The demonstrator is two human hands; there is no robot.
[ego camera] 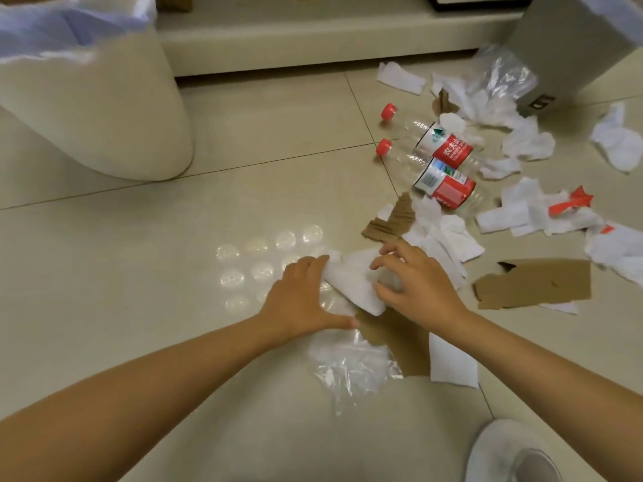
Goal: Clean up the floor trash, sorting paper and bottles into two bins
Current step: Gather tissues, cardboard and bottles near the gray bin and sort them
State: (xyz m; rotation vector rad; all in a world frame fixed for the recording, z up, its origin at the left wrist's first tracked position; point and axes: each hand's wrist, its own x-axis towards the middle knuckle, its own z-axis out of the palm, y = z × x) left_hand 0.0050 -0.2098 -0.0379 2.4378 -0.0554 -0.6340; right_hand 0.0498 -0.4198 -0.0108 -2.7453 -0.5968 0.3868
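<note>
The left bin (104, 109) and grey bin (570, 46) are cut off at the top edge, their openings unseen.

We find bare floor (139, 259) open left of the hands up to the white bin (104, 109), while right is blocked by bottles (442, 161), tissues (445, 238) and cardboard (536, 283) (densely strewn).
</note>
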